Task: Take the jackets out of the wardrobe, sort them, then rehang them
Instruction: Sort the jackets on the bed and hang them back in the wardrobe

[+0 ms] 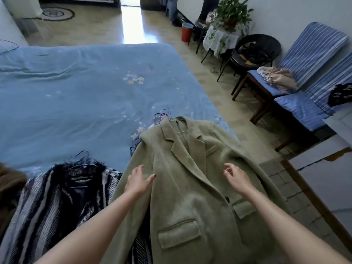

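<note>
Both hands are out over the green jacket (190, 187), which lies face up on the near right corner of the bed (76, 92), still on its wire hanger (180, 131) with the hook poking out past the collar. The left hand (138, 181) is flat and spread, fingers straight, palm down and resting on the jacket's left chest panel; nothing is held in that grip. The right hand (237, 180) is just above the right side of the jacket, fingers loosely curled and apart, gripping nothing, and whether it touches the cloth I cannot tell. A neck label shows inside the collar, too small to read. Just left of the green jacket, touching its edge, lies a striped navy and white jacket (62, 191) with a fringed collar, also on a hanger. A cluster of hanger hooks (162, 116) sticks out from under the green collar on the far side. On the right by the wall stand blue striped chairs (297, 103), one carrying a crumpled beige cloth (278, 79), and farther off a potted plant (232, 14).
</note>
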